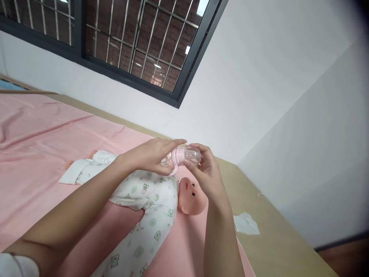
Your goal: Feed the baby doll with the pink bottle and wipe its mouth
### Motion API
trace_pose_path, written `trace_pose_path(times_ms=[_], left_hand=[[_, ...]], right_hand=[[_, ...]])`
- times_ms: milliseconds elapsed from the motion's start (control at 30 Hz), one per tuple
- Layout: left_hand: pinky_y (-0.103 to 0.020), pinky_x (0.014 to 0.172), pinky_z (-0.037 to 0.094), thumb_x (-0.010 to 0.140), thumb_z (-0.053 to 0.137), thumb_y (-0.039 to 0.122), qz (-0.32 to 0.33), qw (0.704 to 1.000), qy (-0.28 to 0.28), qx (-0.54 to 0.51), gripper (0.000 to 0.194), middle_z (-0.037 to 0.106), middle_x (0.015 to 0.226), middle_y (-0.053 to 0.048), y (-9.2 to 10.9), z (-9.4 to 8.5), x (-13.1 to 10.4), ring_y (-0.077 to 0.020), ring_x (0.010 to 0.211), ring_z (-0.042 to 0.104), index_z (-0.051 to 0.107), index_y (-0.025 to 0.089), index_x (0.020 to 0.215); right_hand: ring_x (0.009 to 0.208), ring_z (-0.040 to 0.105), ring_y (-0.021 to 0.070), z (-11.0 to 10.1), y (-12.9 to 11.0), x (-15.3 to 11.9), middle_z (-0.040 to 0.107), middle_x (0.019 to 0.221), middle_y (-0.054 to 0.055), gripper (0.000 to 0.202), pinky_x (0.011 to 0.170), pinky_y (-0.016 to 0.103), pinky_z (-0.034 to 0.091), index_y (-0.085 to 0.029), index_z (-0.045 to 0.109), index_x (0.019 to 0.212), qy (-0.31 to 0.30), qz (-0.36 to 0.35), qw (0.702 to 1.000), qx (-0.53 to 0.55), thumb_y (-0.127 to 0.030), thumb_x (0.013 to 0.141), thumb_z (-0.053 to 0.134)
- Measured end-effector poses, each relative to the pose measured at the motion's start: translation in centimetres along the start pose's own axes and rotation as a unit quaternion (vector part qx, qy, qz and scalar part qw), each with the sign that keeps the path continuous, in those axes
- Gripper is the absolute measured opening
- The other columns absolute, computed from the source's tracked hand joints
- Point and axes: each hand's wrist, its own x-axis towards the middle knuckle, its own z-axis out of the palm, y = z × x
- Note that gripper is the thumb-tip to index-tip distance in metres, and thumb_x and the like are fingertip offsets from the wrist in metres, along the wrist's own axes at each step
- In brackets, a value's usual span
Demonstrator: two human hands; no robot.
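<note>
A baby bottle with a pink collar and handle (179, 156) and a clear cap (192, 155) is held level above a doll. My left hand (157, 156) is wrapped round the bottle's body, its index finger stretched along the top. At the other end, my right hand (206, 165) has its fingers and thumb on the clear cap. The doll (191, 196) lies on its back just below, its head to the right, in white clothes (152, 192) with green bear prints. My left forearm hides part of the doll's body.
A pink sheet (34, 154) covers much of the wooden surface (276, 238). A crumpled white cloth (246, 224) lies right of my right forearm. Behind are a white wall (225, 96) and a dark-framed window (129, 73) with metal bars.
</note>
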Motion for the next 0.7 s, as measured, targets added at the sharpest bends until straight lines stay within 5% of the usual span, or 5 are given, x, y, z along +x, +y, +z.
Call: trace_pose_path(times_ms=[300,700], left_hand=[[-0.037,0.093,0.042,0.079,0.060,0.032,0.030,0.999,0.012,0.041,0.070,0.061,0.125,-0.010,-0.15,0.02,0.04,-0.0257,0.104,0.061,0.032,0.018,0.142],[-0.037,0.087,0.042,0.079,0.057,0.030,0.049,0.995,0.012,0.091,0.050,0.065,0.098,-0.006,-0.20,-0.15,0.03,-0.0238,0.092,0.061,0.046,0.017,0.127]], right_hand=[[0.099,0.060,0.0148,0.24,0.12,0.15,0.059,0.114,0.001,0.037,0.083,0.029,0.054,-0.030,0.055,0.110,0.018,-0.002,1.000,-0.011,-0.038,0.077,0.071],[0.098,0.062,0.0160,0.78,0.49,0.38,0.062,0.112,0.002,0.043,0.081,0.029,0.056,-0.028,0.058,0.106,0.031,0.008,0.999,0.016,-0.037,0.069,0.078]])
